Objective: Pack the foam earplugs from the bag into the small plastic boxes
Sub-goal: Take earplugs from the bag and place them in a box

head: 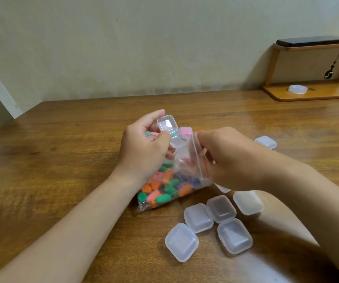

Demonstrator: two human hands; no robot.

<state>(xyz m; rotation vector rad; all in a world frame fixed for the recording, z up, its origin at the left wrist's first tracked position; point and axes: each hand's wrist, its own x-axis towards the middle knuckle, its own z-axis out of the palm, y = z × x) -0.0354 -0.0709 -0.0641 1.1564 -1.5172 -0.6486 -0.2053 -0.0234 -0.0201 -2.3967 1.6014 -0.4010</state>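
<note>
A clear zip bag [170, 184] full of green, orange and pink foam earplugs lies on the wooden table [62, 160]. My left hand [146, 148] holds a small clear plastic box [167, 127] with its lid up, just above the bag's mouth. My right hand [230, 158] pinches the bag's red-striped opening, its fingertips inside the bag. Behind the open box stands a box with a pink earplug [185, 132] in it. Several shut empty boxes [221, 209] lie near the front right.
Another small box [265, 141] sits behind my right wrist. At the back right, a wooden stand [307, 94] carries a dark phone [311, 42] on top and a white round lid [297, 89] on its base. The wall runs along the far table edge.
</note>
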